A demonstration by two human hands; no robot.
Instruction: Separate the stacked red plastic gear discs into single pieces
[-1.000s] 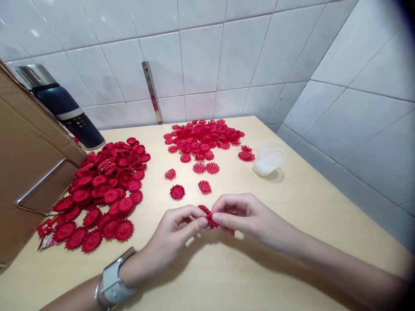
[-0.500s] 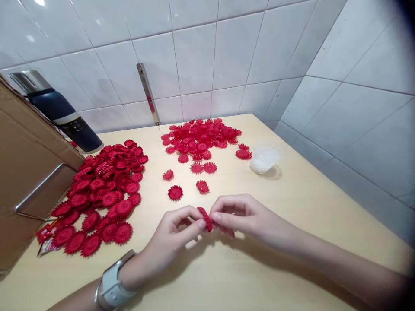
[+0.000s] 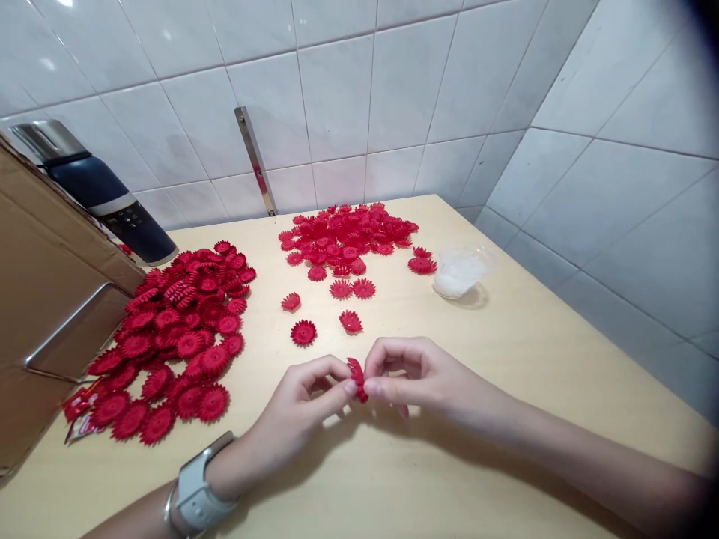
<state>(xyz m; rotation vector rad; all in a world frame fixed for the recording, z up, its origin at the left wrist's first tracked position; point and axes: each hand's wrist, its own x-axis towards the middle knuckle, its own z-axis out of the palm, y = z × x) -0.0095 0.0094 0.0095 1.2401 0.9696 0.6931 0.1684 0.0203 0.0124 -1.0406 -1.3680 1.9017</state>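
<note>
Left hand [image 3: 306,397] and right hand [image 3: 413,378] are clamped on one red toothed disc [image 3: 357,376] above the bench [image 3: 348,486]. Similar discs lie in a left heap [image 3: 189,343] and a far heap [image 3: 351,238].

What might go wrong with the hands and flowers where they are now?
The red flower piece is held only at the fingertips of the left hand and right hand, so it might slip. The loose red flower just beyond might get nudged, and the wristwatch could brush the left flower pile.
</note>
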